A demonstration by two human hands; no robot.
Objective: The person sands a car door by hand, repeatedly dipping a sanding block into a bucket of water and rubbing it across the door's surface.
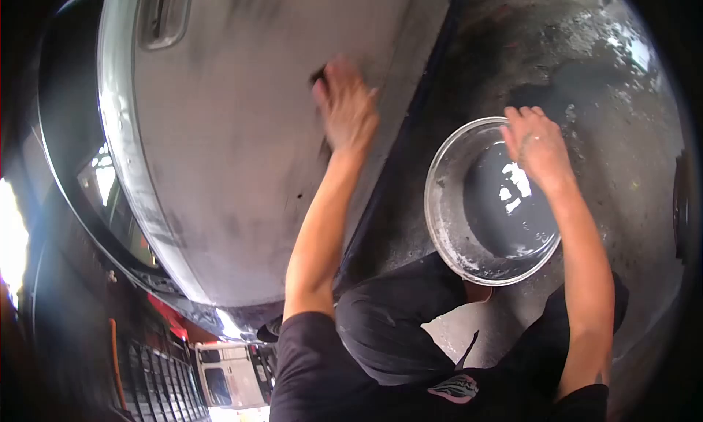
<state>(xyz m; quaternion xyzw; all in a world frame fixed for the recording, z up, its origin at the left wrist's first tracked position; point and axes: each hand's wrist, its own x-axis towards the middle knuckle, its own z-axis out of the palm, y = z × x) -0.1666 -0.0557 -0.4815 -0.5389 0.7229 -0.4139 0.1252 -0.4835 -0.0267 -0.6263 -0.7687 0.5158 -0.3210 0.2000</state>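
Note:
My left hand (347,108) presses against a grey, matte car door panel (234,129), its fingers slightly smeared by motion. A dark flat piece (318,75) shows at the fingers' left edge; most of it is hidden under the hand. To the right, my right hand (538,145) is at the far right rim of a round metal basin (444,224). Its fingers bend over the rim, with the thumb on the inner side. Greyish water (483,202) lies in the basin, reflecting bright light.
The door handle recess (162,15) is at the upper left, and a dark car window (69,114) lies beyond it. Wet, stained concrete floor (615,129) extends on the right. My bent knee (395,305) is close below the basin. A white vehicle (231,374) stands at lower left.

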